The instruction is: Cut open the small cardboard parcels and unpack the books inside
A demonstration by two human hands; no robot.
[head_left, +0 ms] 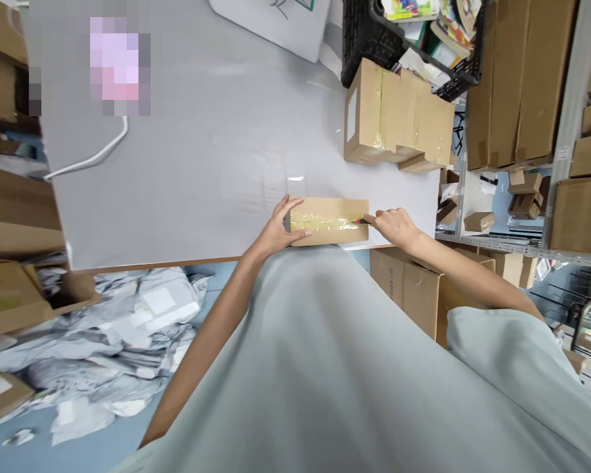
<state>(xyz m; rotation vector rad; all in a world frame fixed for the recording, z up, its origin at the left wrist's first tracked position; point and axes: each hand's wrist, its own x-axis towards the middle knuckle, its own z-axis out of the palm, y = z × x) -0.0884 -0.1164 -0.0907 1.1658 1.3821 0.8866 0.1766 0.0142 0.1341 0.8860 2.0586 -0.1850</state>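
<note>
A small cardboard box (pixel 325 235) lies at the front edge of the white table, with shiny yellowish tape along its top. My left hand (pixel 277 226) grips the box's left end, thumb on the near side and fingers at the far side. At the right end, my right hand (pixel 394 225) is closed around a utility knife (pixel 360 221), of which a small red and black part shows. The knife's tip meets the tape near the box's right edge; its blade is too small to make out.
Taped cardboard boxes (pixel 396 118) stand at the table's right, before a black crate (pixel 369 39) of colourful books. A white cable (pixel 98 156) lies at the far left near a blurred-out patch. Grey plastic mailers (pixel 142 341) cover the floor at left. An open carton (pixel 408 289) stands below the table's right end.
</note>
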